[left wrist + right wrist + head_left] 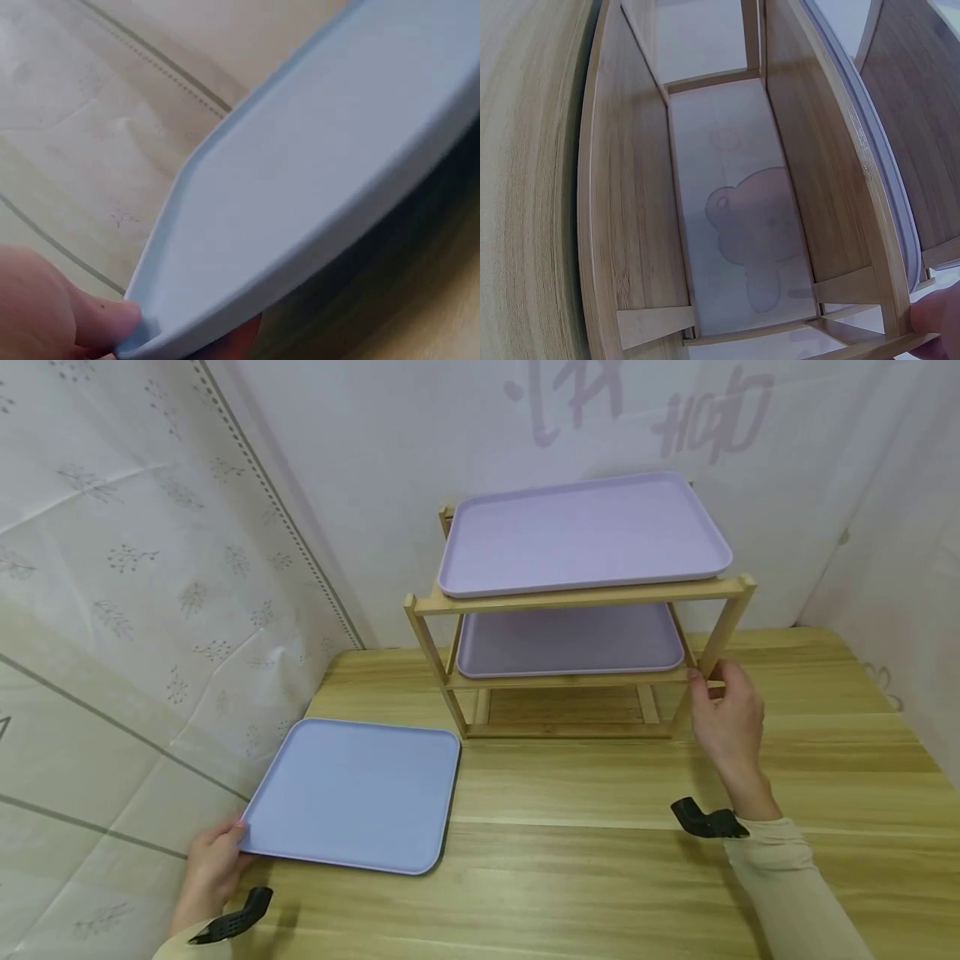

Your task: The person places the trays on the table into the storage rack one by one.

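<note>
My left hand [213,862] pinches the near left corner of a light blue tray [352,793], thumb on top and fingers beneath. In the left wrist view the thumb lies over the rim of the tray [292,172], and a dark gap shows below its edge. My right hand [729,718] grips the right front post of a three-level wooden rack [585,600] at the middle shelf. A lilac tray [585,535] lies on the top level, slightly askew, and a second lilac tray [570,639] on the middle one. The right wrist view looks through the rack [630,195] from its front.
The rack stands at the back of a wood-grain table [555,860]. A patterned cloth [187,568] hangs along the left side, and a pale cloth with faint lettering [360,452] rises behind. Black wrist mounts [705,820] sit on both sleeves.
</note>
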Demonstrator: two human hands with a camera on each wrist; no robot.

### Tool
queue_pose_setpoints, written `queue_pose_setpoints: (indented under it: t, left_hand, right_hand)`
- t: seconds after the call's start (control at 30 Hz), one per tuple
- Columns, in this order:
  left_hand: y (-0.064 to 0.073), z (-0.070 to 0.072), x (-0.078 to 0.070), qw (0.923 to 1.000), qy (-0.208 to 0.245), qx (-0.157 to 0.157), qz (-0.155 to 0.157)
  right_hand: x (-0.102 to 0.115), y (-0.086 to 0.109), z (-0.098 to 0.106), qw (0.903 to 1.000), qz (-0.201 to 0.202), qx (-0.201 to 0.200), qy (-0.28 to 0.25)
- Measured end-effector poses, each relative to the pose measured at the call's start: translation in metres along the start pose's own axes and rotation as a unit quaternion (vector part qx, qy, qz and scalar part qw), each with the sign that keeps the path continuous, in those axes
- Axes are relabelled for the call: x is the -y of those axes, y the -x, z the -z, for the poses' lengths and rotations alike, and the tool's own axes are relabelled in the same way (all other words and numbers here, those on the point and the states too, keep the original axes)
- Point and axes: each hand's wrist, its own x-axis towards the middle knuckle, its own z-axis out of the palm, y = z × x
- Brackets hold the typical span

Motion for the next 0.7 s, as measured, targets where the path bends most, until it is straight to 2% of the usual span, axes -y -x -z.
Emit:
queue_pose_setpoints:
  t: [0.07,0.2,0.3,0.37,0.43,0.57,0.7]
  left_hand:
    - [0.0,0.002,0.001,0.9994,0.034,0.003,0.002]
    - [0.002,0.002,0.002,0.9959,0.086,-0.026,0.01]
    - [0.005,0.002,0.002,0.9908,0.124,-0.049,0.02]
    - [0.008,0.003,0.003,0.9867,0.154,-0.045,0.023]
    - [0.01,0.004,0.005,0.9833,0.179,-0.027,0.02]
    - [0.012,0.008,0.013,0.9752,0.216,0.049,0.001]
    - [0.013,0.008,0.02,0.9636,0.24,0.119,0.0]
  right_hand:
    - [0.0,0.0,0.0,1.0,0.0,0.001,0.001]
    - [0.001,0.0,0.0,1.0,-0.003,0.006,0.0]
    - [0.001,0.0,0.001,1.0,-0.003,0.009,0.0]
    - [0.001,0.001,0.001,0.9999,-0.005,0.01,0.002]
    - [0.001,0.001,0.001,0.9999,-0.006,0.01,0.004]
    - [0.001,0.001,0.002,0.9999,-0.007,0.009,0.005]
    - [0.001,0.001,0.002,1.0,0.001,0.005,0.001]
